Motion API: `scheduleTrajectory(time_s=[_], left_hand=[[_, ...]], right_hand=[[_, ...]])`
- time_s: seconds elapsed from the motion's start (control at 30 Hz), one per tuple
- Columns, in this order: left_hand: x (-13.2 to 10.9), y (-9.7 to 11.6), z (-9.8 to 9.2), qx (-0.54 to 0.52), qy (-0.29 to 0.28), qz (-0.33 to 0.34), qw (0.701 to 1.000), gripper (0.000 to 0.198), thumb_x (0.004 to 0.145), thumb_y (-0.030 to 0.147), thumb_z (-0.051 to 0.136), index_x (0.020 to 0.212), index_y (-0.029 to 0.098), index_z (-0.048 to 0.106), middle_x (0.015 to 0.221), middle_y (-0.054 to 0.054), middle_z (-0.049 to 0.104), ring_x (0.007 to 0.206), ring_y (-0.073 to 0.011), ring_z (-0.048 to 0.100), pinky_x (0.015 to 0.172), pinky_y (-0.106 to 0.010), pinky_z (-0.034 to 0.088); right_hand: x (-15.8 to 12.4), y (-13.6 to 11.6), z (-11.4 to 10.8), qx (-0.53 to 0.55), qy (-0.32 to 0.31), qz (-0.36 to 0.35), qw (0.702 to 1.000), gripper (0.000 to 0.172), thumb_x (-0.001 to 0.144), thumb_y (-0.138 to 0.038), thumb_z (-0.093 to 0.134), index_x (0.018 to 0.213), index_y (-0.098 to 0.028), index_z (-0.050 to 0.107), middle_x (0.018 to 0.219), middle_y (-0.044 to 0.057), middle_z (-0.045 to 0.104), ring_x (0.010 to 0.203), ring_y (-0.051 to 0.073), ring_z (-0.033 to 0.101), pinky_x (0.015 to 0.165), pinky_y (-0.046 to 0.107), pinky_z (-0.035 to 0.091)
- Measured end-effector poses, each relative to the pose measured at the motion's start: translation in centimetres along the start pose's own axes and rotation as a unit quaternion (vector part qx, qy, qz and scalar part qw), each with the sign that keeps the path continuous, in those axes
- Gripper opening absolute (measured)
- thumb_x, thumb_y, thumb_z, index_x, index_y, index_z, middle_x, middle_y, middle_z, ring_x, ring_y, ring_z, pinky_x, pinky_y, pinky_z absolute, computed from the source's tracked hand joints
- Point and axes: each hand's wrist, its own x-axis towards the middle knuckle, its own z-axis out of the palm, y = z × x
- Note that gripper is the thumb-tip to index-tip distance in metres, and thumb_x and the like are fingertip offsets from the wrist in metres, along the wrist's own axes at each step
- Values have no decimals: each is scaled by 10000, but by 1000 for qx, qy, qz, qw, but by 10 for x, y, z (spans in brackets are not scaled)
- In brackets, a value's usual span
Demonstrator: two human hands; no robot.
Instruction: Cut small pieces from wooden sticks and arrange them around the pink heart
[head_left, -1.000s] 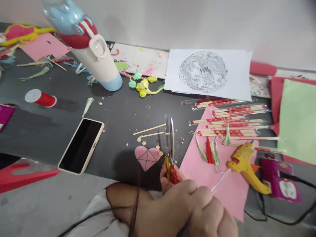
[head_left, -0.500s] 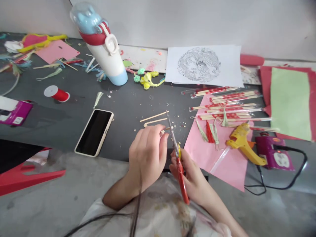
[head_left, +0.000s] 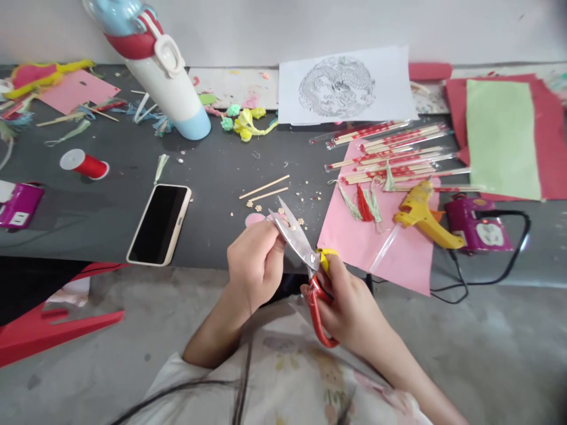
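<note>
My right hand (head_left: 343, 298) grips a pair of scissors (head_left: 299, 239) by its red handles, with the blades apart and pointing up and left. Close to the blade tips, my left hand (head_left: 254, 262) is closed with its fingers curled; what they hold is hidden. A pink rounded piece (head_left: 254, 219) shows just beyond its knuckles, and I cannot tell whether the hand touches it. Two thin wooden sticks (head_left: 264, 186) lie on the dark table (head_left: 212, 189) past the hands. Small pale cut bits (head_left: 301, 222) are scattered around the blades.
Left of my hands lie a phone (head_left: 159, 224) and a red thread spool (head_left: 91, 165), with a tall bottle (head_left: 168, 88) behind. To the right are pink paper (head_left: 341, 236), tassels (head_left: 364, 203), packaged sticks (head_left: 398, 139) and a yellow glue gun (head_left: 425, 218) with a cable. A dragon drawing (head_left: 341, 88) lies at the back.
The scissor blades have opened. My left hand has drawn slightly back and curled in, and the short stick piece at its fingertips no longer shows. The camera view has shifted.
</note>
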Motion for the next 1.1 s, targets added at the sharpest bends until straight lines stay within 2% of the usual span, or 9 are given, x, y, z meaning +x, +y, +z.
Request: scheduleTrajectory(time_s=[0.17, 0.4, 0.53, 0.7, 0.83, 1.1], left_hand=[[-5, 4, 7, -47, -19, -45, 998, 240, 1002, 267, 452, 1048, 217, 682, 880, -44, 712, 795, -156, 647, 732, -265, 496], [-5, 5, 8, -55, -15, -65, 996, 228, 985, 270, 499, 861, 217, 682, 680, 21, 591, 599, -103, 504, 609, -230, 417], [-4, 5, 3, -46, -43, -76, 995, 247, 993, 312, 470, 914, 221, 685, 730, -1, 633, 635, -130, 537, 633, -257, 442], [-2, 1, -4, -2, -50, -72, 996, 246, 981, 327, 495, 867, 209, 677, 659, 10, 588, 586, -120, 480, 569, -258, 392], [-1, -1, -7, -9, -56, -56, 997, 226, 978, 288, 515, 824, 200, 656, 636, 21, 552, 590, -106, 481, 586, -253, 379], [4, -3, -10, 7, -67, -61, 996, 223, 973, 306, 531, 840, 200, 676, 640, 16, 573, 587, -108, 496, 569, -248, 370]], right_hand=[[-4, -2, -1, -10, -7, 23, 1000, 238, 876, -369, 507, 932, -245, 312, 665, -34, 484, 527, 172, 433, 520, 291, 359], [-4, -3, 0, -13, -27, 31, 999, 268, 879, -413, 488, 971, -228, 317, 776, 47, 575, 571, 202, 515, 539, 319, 399], [-3, -4, -1, -2, -34, 36, 999, 272, 884, -429, 486, 980, -224, 334, 825, 71, 593, 593, 202, 522, 553, 323, 416], [-2, -5, -2, 27, -44, 37, 998, 263, 885, -424, 512, 952, -235, 343, 768, 26, 569, 590, 186, 500, 552, 302, 390], [-2, -4, -1, 53, -52, 37, 997, 240, 886, -388, 519, 967, -239, 350, 704, -26, 532, 565, 169, 464, 549, 288, 357], [0, -4, 0, 72, -58, 75, 993, 202, 866, -370, 508, 923, -248, 357, 715, -19, 566, 546, 162, 488, 567, 287, 375]])
